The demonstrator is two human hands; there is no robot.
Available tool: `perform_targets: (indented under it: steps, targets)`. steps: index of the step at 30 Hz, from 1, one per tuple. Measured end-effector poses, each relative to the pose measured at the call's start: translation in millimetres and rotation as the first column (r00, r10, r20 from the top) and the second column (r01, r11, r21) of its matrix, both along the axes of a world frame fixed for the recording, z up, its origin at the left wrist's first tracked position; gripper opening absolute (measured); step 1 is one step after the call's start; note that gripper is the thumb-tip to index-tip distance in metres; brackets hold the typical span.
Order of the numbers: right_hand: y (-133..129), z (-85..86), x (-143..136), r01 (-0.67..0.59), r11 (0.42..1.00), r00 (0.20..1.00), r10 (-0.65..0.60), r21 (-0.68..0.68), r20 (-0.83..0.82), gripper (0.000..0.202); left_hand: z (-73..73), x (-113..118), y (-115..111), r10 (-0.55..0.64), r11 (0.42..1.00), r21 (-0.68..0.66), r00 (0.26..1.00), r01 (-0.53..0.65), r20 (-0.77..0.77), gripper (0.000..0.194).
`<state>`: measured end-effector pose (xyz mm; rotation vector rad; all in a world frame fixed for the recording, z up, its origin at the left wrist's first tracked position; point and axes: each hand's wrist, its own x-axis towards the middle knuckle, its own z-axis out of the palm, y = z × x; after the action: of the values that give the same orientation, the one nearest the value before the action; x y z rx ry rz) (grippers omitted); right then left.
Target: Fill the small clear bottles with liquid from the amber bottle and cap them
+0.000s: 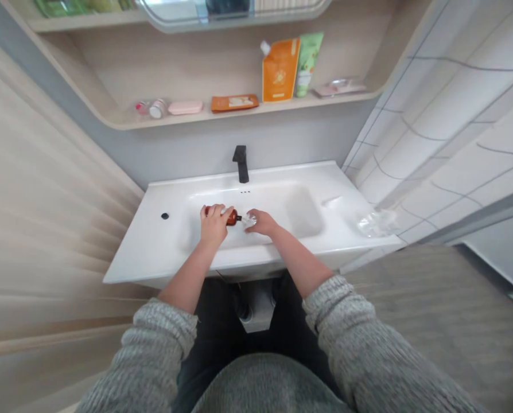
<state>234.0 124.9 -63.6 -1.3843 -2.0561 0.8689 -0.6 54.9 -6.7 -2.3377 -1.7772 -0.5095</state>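
Over the white sink basin point(297, 212), my left hand point(214, 222) is wrapped round a brown bottle point(232, 217) with a black neck. The bottle lies tilted on its side, its neck pointing right. My right hand point(261, 222) grips a small clear container point(250, 220), perhaps a cup or small bottle, close to the brown bottle's neck. Whether the two touch, and whether anything flows between them, I cannot make out. Behind both hands stands a black faucet point(241, 163).
Crumpled clear plastic point(374, 223) lies on the counter's right end, near a small white item point(332, 201). Above is a shelf with an orange pouch point(280, 70), a green tube point(308, 64), an orange packet point(234, 103) and a pink case point(185, 108). A curtain point(45, 189) hangs left.
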Motion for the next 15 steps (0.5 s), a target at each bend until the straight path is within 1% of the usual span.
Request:
perform_targets:
  steps: [5,11,15]
  targets:
    - [0.4,-0.5,0.1,0.000,1.000,1.000,0.000,0.018,-0.015,0.077,0.3,-0.5,-0.5,-0.015,0.999,0.037,1.000,0.016,-0.004,0.067]
    - [1.3,-2.3,-0.6,-0.001,0.999,0.999,0.002,0.039,-0.040,0.076,-4.4,-2.4,2.1,-0.030,0.994,0.101,1.000,0.030,-0.007,0.061]
    - [1.4,-2.6,-0.4,0.005,0.999,0.999,-0.002,0.051,-0.049,0.074,-6.1,-2.9,2.7,-0.031,0.993,0.118,1.000,0.030,0.001,0.061]
